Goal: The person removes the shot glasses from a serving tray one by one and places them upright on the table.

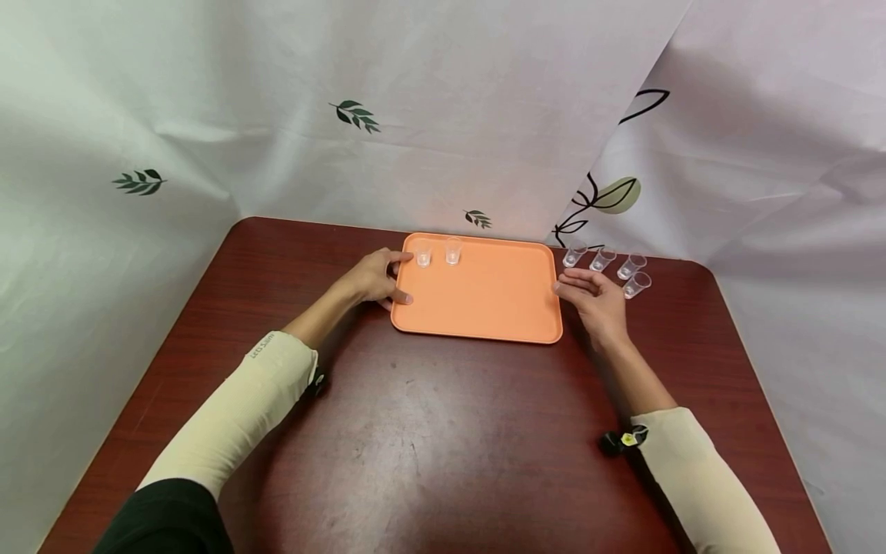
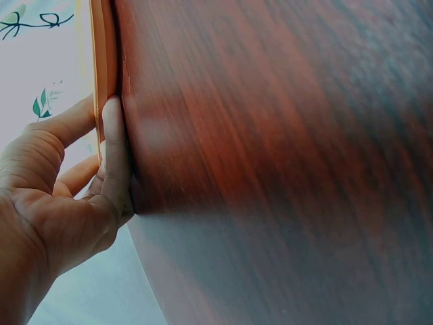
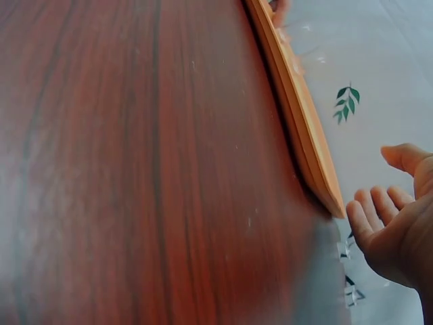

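An orange tray [image 1: 484, 296] lies at the back of the dark red table. My left hand [image 1: 377, 277] grips its left edge; in the left wrist view that hand [image 2: 67, 203] has its fingers spread over and under the tray's rim [image 2: 105, 61]. Two small clear plastic cups stand on the tray's back left part, one cup [image 1: 423, 254] beside the other [image 1: 452, 252]. Just off the right edge is my right hand [image 1: 598, 308], holding nothing. The right wrist view shows this hand [image 3: 399, 223] with loosely bent fingers, close to the tray's corner [image 3: 331, 196].
Several more clear cups [image 1: 631, 266] stand on the table [image 1: 429, 431] behind and beside my right hand. A pale curtain [image 1: 277, 115] with leaf prints hangs right behind the table's back edge.
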The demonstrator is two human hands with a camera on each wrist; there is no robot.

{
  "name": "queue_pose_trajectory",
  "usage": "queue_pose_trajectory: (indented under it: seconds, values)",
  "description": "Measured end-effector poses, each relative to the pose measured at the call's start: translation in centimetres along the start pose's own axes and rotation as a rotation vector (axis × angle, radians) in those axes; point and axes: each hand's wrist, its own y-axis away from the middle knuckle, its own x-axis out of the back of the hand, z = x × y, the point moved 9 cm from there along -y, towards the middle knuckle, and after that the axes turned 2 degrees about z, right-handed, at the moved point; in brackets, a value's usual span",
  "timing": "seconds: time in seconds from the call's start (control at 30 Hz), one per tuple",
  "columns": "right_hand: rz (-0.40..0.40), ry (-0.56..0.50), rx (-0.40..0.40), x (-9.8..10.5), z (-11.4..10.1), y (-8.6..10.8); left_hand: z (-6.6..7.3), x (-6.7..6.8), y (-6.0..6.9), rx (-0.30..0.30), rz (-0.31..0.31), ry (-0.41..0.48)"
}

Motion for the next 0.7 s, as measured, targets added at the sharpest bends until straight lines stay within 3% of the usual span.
queue_pose_trajectory:
  seconds: [0.13, 0.47, 0.7]
  values:
    - [-0.024, -0.025, -0.001, -0.7, 0.1, 0.0, 0.0, 0.0, 0.0, -0.001, 0.005, -0.002]
    - [-0.03, 0.028, 0.004, -1.7, 0.3, 0.0, 0.2, 0.0, -0.1, -0.007, 0.003, -0.007]
    - [-0.056, -0.036, 0.011, -2.9, 0.4, -0.3, 0.1, 0.0, 0.0, 0.001, -0.001, -0.006]
